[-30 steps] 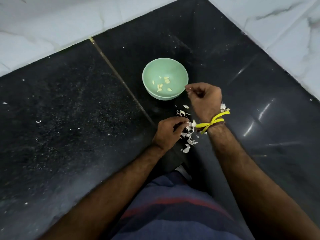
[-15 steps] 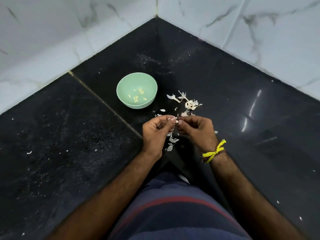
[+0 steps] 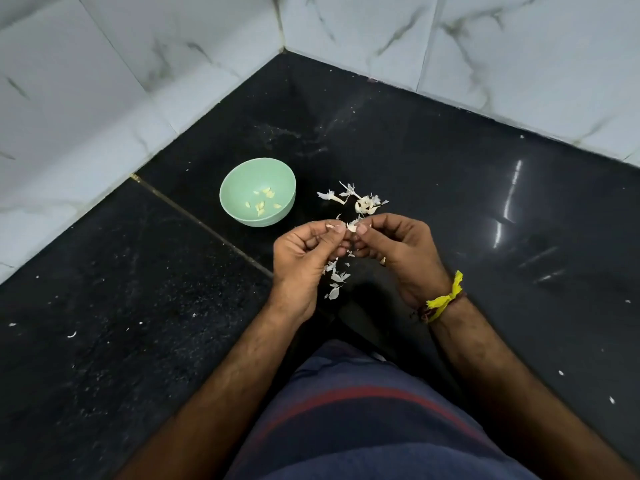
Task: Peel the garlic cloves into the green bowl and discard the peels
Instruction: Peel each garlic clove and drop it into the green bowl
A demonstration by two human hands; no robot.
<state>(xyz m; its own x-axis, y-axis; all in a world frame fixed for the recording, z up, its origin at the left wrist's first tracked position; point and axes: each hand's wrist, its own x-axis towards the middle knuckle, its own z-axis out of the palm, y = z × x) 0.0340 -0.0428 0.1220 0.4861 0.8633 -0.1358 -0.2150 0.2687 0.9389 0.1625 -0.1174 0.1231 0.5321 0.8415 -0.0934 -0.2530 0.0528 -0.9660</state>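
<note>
Head view: your left hand (image 3: 304,252) and right hand (image 3: 394,249) meet over the counter (image 3: 450,188), each pinching the same garlic clove (image 3: 350,226) at the fingertips, probably so the skin tears away between them. Peels (image 3: 336,278) lie below and beyond (none discarded yet). The green bowl (image 3: 258,192), just left, holds a few peeled cloves (image 3: 264,201).

Legible text check: you have none to log. The green bowl (image 3: 257,192) carries no print, label or number on the rim or wall you can see. The marble tiles (image 3: 173,64) behind the bowl show grey veining only, and the black counter (image 3: 104,306) around it shows only specks and glare. The yellow wrist band (image 3: 445,299) right of the bowl bears no lettering.
</note>
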